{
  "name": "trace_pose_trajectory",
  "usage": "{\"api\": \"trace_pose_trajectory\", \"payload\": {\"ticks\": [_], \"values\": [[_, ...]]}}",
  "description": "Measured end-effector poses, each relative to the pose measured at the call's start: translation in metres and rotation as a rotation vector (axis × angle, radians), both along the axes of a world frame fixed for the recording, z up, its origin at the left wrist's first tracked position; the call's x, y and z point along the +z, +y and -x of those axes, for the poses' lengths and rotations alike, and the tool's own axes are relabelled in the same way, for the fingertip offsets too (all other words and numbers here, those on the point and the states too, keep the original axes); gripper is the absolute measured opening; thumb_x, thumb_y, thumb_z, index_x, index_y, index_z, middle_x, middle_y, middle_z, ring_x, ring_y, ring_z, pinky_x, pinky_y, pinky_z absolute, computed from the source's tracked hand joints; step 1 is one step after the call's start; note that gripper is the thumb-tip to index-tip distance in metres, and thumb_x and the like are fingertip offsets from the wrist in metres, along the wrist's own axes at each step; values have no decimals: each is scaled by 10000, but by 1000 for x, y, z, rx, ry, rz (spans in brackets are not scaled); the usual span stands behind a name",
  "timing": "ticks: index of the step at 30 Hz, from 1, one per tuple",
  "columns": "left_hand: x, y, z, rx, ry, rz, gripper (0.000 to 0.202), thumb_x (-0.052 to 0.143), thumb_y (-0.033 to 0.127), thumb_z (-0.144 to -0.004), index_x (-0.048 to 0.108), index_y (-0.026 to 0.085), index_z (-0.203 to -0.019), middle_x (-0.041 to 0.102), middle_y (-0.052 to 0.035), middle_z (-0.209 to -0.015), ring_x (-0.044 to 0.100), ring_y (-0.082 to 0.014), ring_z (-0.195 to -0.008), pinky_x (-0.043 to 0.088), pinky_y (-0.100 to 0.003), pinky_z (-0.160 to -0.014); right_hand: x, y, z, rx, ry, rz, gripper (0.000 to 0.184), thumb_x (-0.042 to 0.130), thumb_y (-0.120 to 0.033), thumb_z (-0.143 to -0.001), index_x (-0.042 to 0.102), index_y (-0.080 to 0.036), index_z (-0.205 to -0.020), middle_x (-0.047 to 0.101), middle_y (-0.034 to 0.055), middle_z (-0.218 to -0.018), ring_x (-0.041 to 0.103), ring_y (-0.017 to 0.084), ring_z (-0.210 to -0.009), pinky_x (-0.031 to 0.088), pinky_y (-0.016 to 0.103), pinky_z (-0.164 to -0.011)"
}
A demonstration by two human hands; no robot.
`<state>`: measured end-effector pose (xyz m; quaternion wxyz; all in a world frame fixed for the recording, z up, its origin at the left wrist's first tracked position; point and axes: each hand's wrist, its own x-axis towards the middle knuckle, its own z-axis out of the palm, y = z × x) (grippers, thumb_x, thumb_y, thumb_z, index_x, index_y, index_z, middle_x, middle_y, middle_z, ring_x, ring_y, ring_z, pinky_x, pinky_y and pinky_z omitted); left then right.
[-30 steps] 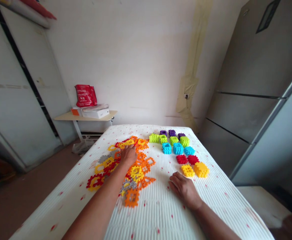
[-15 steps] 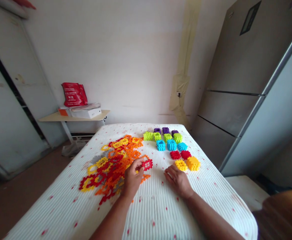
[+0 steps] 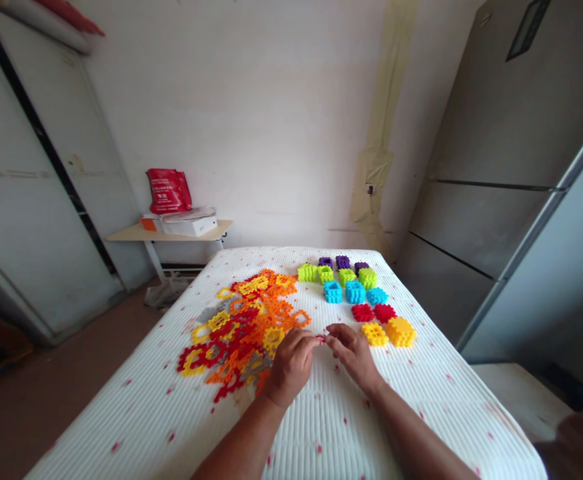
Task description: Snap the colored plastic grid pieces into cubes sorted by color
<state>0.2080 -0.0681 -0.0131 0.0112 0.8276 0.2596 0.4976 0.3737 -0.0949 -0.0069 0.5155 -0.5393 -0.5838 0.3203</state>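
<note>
A small red plastic lattice piece (image 3: 320, 340) is gripped between the closed fingers of the left hand (image 3: 291, 365) and the right hand (image 3: 354, 353).

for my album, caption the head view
Left hand and right hand pinch a small red lattice piece beside a heap of lattice pieces
</note>
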Motion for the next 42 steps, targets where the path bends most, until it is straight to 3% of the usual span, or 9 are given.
{"api": "trace_pose_trajectory", "payload": {"ticks": [3, 6, 9, 14, 20, 25, 29, 32, 42], "values": [[-1, -1, -1, 10, 32, 59, 302, 437, 15, -786, 616, 211, -931, 634, -52, -889, 582, -158, -877, 502, -305, -798, 1, 3, 10, 34, 284, 102, 281, 624, -397, -689, 583, -156, -826, 515, -38, -575, 423, 80, -461, 351, 218, -449], [-2, 2, -1, 66, 6, 159, 446, 413, -17, -743, 586, 223, -1077, 627, -62, -1027, 559, -173, -1015, 472, -334, -905, 1, 2, 10, 35, 422, 100, 256, 669, -336, -616, 584, -160, -780, 511, -43, -578, 419, 78, -479, 351, 220, -468], [-3, 8, 1, 108, -72, 264, 442, 402, 11, -749, 589, 222, -1090, 636, -60, -1056, 564, -174, -1039, 463, -344, -928, -1, 3, 4, 7, 425, 97, 232, 654, -311, -603, 594, -163, -771, 500, -45, -559, 401, 80, -475, 334, 220, -459], [-7, 13, 3, 87, -100, 470, 284, 452, 172, -818, 623, 194, -1044, 691, -59, -919, 635, -152, -838, 513, -271, -771, -11, 8, 0, 23, 407, 55, 268, 613, -261, -583, 609, -167, -833, 566, -17, -663, 390, 72, -487, 313, 205, -449], [-7, 11, 2, -30, -14, 510, 247, 466, 162, -802, 670, 199, -937, 703, -46, -909, 639, -146, -856, 504, -249, -777, -20, 12, 2, 3, 337, 28, 237, 593, -273, -610, 606, -161, -818, 570, -22, -630, 397, 75, -481, 308, 204, -456], [-7, 11, 0, -14, 11, 459, 224, 530, 155, -747, 680, 207, -905, 701, -34, -811, 638, -144, -758, 509, -250, -726, -21, 11, 3, -32, 141, -65, 204, 552, -307, -689, 591, -166, -832, 597, 3, -674, 496, 110, -541, 391, 228, -497], [-5, 12, 1, 25, -95, 535, 183, 512, 209, -779, 674, 198, -863, 709, -39, -820, 646, -144, -752, 512, -249, -716, -15, 1, 7, -81, -294, -287, 265, 560, -312, -758, 591, -182, -986, 619, 67, -909, 574, 164, -742, 478, 278, -638], [-2, 11, 3, 22, -182, 627, 177, 526, 253, -776, 669, 184, -854, 708, -30, -781, 642, -138, -692, 511, -243, -674, -8, -6, 12, -124, -576, -405, 348, 594, -317, -765, 571, -193, -1089, 597, 102, -1053, 551, 223, -961, 474, 345, -809], [-9, 16, 2, -47, -351, 757, 188, 565, 321, -749, 655, 157, -764, 680, -23, -697, 622, -141, -638, 499, -234, -620, 0, -14, 29, -241, -886, -321, 452, 583, -369, -781, 542, -157, -1177, 617, 121, -1007, 528, 255, -895, 397, 386, -775]]}}
